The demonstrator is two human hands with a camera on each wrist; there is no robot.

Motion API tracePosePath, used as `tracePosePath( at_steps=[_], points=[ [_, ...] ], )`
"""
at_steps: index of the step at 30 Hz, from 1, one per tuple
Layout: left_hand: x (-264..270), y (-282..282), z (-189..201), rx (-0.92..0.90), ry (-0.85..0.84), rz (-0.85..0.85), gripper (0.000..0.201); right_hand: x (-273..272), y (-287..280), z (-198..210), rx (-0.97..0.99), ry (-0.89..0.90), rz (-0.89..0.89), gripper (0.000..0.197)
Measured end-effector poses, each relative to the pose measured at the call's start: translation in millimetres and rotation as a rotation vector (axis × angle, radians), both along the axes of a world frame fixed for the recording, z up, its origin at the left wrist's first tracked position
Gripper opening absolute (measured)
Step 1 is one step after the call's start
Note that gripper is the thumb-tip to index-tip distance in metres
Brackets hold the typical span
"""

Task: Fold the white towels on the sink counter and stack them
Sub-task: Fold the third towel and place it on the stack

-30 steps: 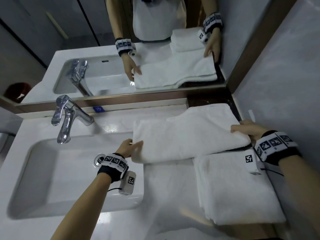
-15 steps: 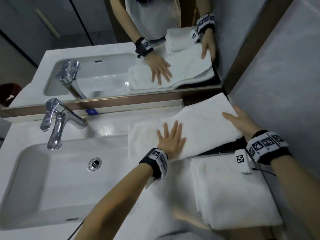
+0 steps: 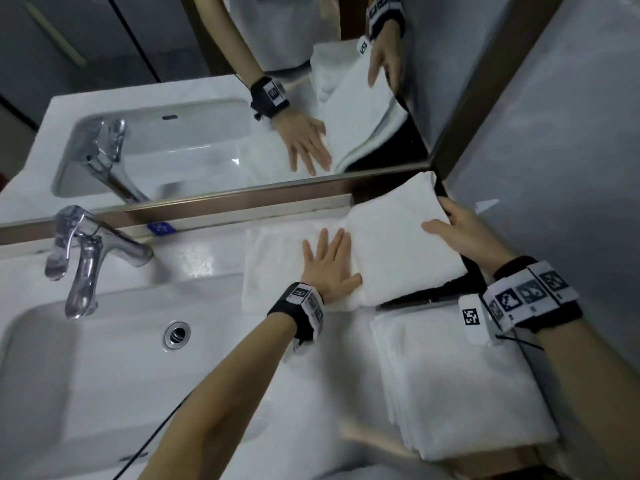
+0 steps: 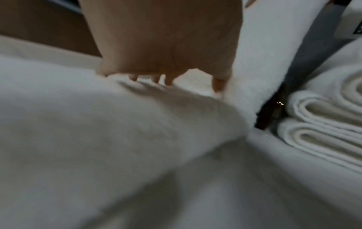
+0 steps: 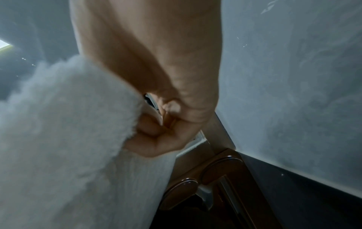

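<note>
We judge the towel (image 3: 398, 251) soft, limp: left hand (image 3: 329, 268) flat beside fold, fingers spread; right hand (image 3: 460, 230) fingers clamp its lifted edge.

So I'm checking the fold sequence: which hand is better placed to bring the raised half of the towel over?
The right hand. It already grips the lifted edge of the towel, thumb on top. The left hand lies flat with spread fingers on the lower half, pinning it beside the fold line.

Right hand (image 5: 156, 86) fingers, perhaps curled, hidden behind lifted towel (image 5: 64, 139) edge.
</note>
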State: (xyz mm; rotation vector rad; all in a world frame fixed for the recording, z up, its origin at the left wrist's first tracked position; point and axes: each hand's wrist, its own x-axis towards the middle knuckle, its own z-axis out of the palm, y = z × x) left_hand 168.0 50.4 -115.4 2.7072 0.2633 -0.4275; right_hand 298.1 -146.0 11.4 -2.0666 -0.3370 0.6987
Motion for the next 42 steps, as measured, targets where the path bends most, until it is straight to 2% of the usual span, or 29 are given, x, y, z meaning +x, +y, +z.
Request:
tracePosePath(
  at_steps=[5, 9, 12, 14, 16, 18, 20, 21, 23, 25, 27, 28, 32, 36, 39, 42],
  points=[
    [3.5, 16.6, 4.0, 0.043, 0.091, -0.117, 0.113, -3.1, 7.3, 6.0, 0.022, 0.017, 0.009, 0.044],
    [11.9, -2.2, 4.3, 0.111, 0.129, -0.048, 0.125, -16.6, 28.7, 14.0, 0.059, 0.055, 0.110, 0.056],
    [11.9, -1.9, 10.6, 0.089, 0.135, -0.038, 0.124, -28.9, 51.0, 20.7, 0.065, 0.059, 0.183, 0.064],
    [4.9, 9.9, 19.6, 0.001, 0.092, -0.033, 0.116, -35.5, 65.2, 25.0, 0.079, 0.059, 0.182, 0.065],
    [-12.4, 30.7, 30.7, -0.048, -0.028, 0.058, 0.097, -41.0, 77.4, 28.6, 0.082, 0.045, 0.175, 0.064],
    [-41.2, 54.8, 38.1, -0.001, -0.274, 0.265, 0.065, -47.1, 88.6, 29.4, 0.069, 0.035, 0.180, 0.064],
    [-75.0, 74.3, 37.7, 0.032, -0.471, 0.592, 0.040, -54.8, 99.8, 27.1, 0.037, 0.035, 0.190, 0.066],
    [-89.5, 80.2, 36.0, 0.000, -0.477, 0.762, 0.037, -58.6, 106.0, 25.3, 0.019, 0.040, 0.198, 0.067],
    [-109.7, 83.9, 29.6, -0.195, -0.308, 0.989, 0.041, -67.4, 120.2, 21.6, -0.019, 0.050, 0.230, 0.068],
    [-118.8, 83.2, 23.2, -0.558, -0.110, 1.094, 0.053, -77.2, 136.6, 16.1, -0.057, 0.055, 0.272, 0.069],
    [-121.5, 78.1, 25.6, -0.927, -0.026, 1.186, 0.059, -86.9, 152.2, 9.4, -0.093, 0.062, 0.306, 0.065],
    [-122.0, 75.2, 26.9, -1.022, -0.023, 1.202, 0.060, -92.1, 159.6, 6.0, -0.104, 0.073, 0.318, 0.063],
    [-119.1, 67.6, 30.5, -1.183, -0.055, 1.205, 0.067, -114.0, 189.9, -9.2, -0.170, 0.067, 0.365, 0.061],
    [-118.4, 68.7, 27.9, -1.223, -0.073, 1.235, 0.076, -139.0, 214.3, -31.4, -0.276, 0.059, 0.416, 0.063],
    [-124.0, 70.4, 24.6, -1.333, -0.072, 1.178, 0.081, -155.7, 218.8, -52.7, -0.307, 0.172, 0.459, 0.067],
    [-124.9, 74.5, 23.0, -1.297, -0.033, 1.136, 0.081, -156.0, 212.9, -60.7, -0.150, 0.330, 0.436, 0.070]
  ],
)
